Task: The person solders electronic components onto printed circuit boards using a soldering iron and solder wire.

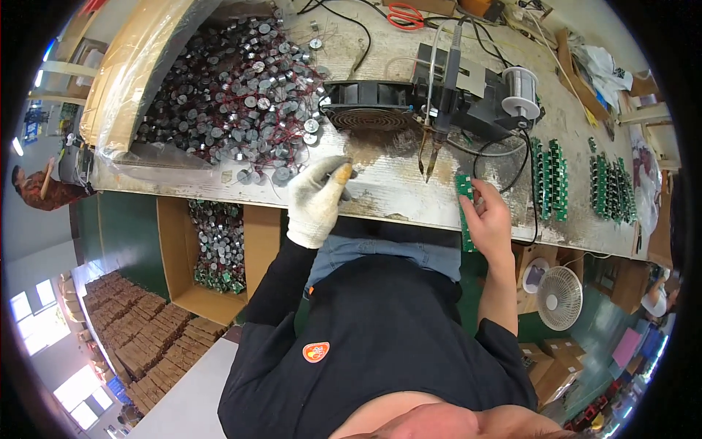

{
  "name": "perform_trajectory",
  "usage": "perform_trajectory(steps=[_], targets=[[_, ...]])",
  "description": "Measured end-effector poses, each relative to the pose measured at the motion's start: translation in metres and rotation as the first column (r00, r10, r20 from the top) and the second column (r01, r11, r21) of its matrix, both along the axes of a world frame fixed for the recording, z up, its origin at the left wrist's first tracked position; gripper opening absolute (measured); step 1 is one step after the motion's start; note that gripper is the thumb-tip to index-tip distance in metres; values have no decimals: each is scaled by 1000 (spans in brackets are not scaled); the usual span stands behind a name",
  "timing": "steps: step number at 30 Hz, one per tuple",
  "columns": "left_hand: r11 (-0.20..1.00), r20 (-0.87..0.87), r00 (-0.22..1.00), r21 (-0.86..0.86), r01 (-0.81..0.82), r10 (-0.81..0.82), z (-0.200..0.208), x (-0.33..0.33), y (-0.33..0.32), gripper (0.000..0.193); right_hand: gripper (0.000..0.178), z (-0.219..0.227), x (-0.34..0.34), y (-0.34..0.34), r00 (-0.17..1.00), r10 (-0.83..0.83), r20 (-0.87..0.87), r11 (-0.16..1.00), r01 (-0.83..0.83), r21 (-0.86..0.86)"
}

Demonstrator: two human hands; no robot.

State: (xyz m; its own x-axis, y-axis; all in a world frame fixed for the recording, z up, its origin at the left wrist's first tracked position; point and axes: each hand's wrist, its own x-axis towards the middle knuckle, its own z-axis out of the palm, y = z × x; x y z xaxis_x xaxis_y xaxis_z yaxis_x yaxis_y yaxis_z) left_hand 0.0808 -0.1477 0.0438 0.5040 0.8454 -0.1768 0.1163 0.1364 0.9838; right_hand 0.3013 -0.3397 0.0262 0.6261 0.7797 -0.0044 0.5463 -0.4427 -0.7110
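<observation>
My left hand (316,203) wears a white and grey work glove with a yellowed fingertip. Its fingers are pinched together over the table's front edge, beside the pile of small round metal parts with red wires (252,95); what lies between them is too small to make out. In my bare right hand (490,219) is a narrow green circuit board strip (466,192), gripped by thumb and fingers, its lower end past the table edge. Just left of and beyond the strip, a soldering iron tip (427,167) points down from its stand, apart from both hands.
A black fan (369,108) and a solder spool (520,94) flank the soldering stand. Rows of green boards (550,179) lie at right, near a black cable. Red-handled scissors (404,16) rest at the back. Below the table's left side stands a cardboard box (179,256) of parts.
</observation>
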Motion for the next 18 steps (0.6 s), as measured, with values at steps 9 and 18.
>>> perform_trajectory(steps=[9, 18], targets=[[920, 32, 994, -378, 108, -104, -16, 16, -37, 21, 37, -11, -23, -2, 746, 6, -665, 962, 177, 208], [914, -21, 970, -339, 222, -243, -17, 37, -43, 18, 43, -6, -46, 14, 588, 130, -798, 959, 130, 252]])
